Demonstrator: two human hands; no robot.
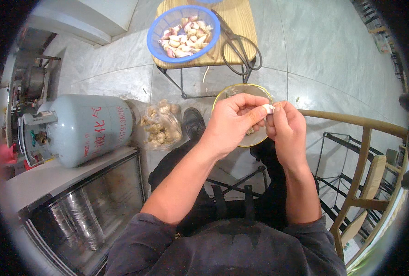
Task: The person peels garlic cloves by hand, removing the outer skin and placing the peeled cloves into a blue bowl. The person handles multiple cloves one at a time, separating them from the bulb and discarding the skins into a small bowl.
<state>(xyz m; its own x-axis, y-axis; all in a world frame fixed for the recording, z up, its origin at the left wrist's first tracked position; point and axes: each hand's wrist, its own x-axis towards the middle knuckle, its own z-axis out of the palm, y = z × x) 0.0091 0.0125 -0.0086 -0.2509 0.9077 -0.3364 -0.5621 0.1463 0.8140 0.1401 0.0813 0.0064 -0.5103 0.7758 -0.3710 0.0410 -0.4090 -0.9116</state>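
Observation:
Between the thumb and fingers of my left hand is a pale garlic clove. My right hand pinches the clove's other end with thumb and forefinger. Both hands are over a round bin with a yellow rim, which they partly cover; some scraps show inside it. Ahead, a blue plastic basket full of garlic cloves rests on a wood-topped stool. Large-handled scissors lie beside the basket, their handles jutting past the stool's edge.
A grey gas cylinder bearing red writing lies at left, above a glass-fronted cabinet. A clear plastic bag of garlic bulbs sits on the floor by my shoe. To the right stands a chair frame near a black metal rack.

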